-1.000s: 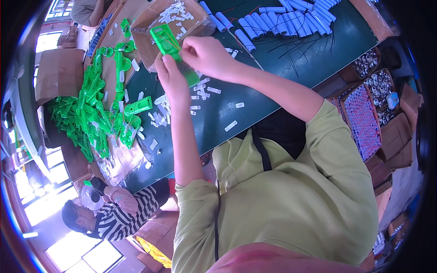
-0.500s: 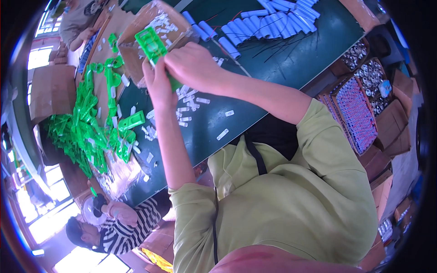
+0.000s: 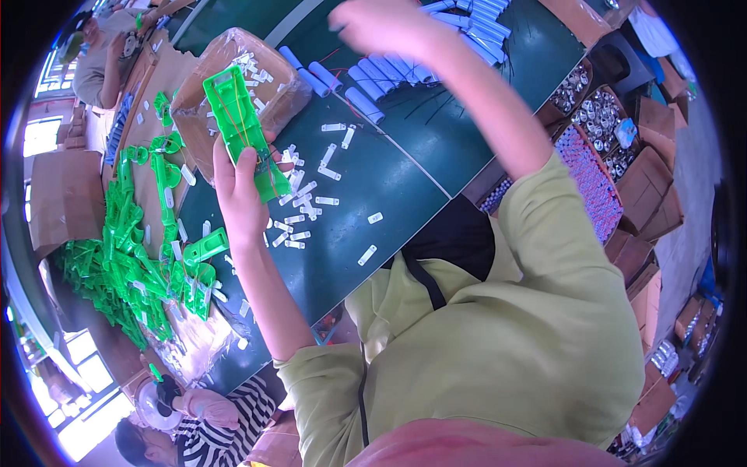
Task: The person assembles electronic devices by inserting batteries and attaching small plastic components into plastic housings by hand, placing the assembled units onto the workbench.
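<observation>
Away from the green housing (image 3: pixel 226 97) has swung the right hand (image 3: pixel 381 23), which worked against it half a second ago and is now out over the far side of the bench (image 3: pixel 342 253). Nearest, at the left, a person in a striped top (image 3: pixel 233 416) sits beside the bench. Two loose white pieces (image 3: pixel 367 254) lie close to the bench's near edge, and a scattered cluster of similar white clips (image 3: pixel 306 204) is a little farther off. Just left of that cluster, the left hand's (image 3: pixel 241 183) fingers are closed round the lower part of the green housing, holding it raised and tilted, its open side showing and thin wires (image 3: pixel 236 117) running along it. Over to the left spreads a heap of green plastic parts (image 3: pixel 117 265). Beyond the housing, partly hidden by it, stands an open cardboard box (image 3: pixel 289 97) with more white clips inside. On the right, off the bench, a box of pinkish-purple cylinders (image 3: pixel 587 179) sits near silver parts (image 3: pixel 599 121). Farther along the bench, blue cylinders (image 3: pixel 393 71) with dark leads lie in a row near the right hand, whose fingers are blurred; I cannot tell whether they hold anything.
</observation>
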Motion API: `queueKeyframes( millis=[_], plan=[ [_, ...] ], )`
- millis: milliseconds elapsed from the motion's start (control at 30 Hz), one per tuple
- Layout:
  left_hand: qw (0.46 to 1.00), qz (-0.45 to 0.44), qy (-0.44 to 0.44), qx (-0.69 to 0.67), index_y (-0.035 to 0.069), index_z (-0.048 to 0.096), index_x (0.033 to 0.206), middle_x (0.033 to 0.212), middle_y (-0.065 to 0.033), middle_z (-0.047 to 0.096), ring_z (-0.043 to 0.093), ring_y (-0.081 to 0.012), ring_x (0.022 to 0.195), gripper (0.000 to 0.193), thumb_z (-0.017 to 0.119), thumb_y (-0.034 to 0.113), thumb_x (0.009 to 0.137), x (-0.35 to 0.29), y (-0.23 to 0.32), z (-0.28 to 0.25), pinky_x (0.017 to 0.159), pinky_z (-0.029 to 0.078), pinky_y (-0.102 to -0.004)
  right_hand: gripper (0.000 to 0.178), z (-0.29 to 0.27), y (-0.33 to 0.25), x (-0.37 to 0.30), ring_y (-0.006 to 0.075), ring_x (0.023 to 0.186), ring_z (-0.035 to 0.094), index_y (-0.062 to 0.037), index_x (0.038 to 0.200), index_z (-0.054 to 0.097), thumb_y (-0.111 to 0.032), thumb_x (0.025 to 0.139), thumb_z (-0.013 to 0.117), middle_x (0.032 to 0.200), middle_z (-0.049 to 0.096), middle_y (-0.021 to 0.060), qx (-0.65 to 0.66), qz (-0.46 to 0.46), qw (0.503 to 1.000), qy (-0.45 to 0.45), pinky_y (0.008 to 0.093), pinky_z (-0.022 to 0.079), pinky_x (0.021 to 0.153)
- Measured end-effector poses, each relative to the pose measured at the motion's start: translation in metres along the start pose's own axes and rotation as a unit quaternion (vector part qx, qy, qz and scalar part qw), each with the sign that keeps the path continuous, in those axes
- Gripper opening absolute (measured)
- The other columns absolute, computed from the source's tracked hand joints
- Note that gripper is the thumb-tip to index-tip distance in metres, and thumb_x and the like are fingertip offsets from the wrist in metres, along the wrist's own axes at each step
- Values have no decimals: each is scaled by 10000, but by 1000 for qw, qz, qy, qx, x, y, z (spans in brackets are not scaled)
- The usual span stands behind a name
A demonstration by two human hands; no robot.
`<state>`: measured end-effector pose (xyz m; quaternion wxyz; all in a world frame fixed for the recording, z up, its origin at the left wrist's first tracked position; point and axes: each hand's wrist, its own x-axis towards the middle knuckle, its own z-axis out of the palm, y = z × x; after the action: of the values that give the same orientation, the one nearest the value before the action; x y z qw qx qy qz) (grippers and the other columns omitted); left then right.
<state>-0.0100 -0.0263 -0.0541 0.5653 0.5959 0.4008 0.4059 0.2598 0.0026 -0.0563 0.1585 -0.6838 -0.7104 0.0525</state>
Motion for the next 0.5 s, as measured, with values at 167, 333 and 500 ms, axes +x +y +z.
queueKeyframes(
  millis=[167,333,500],
  plan=[
    [996,33,-79,0,-15,404,1221,1049,-172,559,561,-178,800,345,419,111,900,4,13,2,674,552,-344,148,31,124,51,339,713,637,-27,733,656,-163,717,599,715,634,176,-203,-119,971,43,449,498,604],
    [994,36,-96,-43,-16,341,1276,1043,-168,565,581,-175,804,416,412,63,874,5,18,2,673,568,-356,194,31,111,59,334,723,622,-19,852,640,-172,753,577,741,626,185,-208,-130,969,-37,454,478,631],
    [995,64,-70,-40,-8,356,1271,1035,-167,570,590,-181,805,400,407,74,882,4,23,1,690,565,-365,288,1,61,53,230,681,623,-44,1099,513,-94,820,559,751,625,134,188,-131,970,75,347,473,591]
  ],
)
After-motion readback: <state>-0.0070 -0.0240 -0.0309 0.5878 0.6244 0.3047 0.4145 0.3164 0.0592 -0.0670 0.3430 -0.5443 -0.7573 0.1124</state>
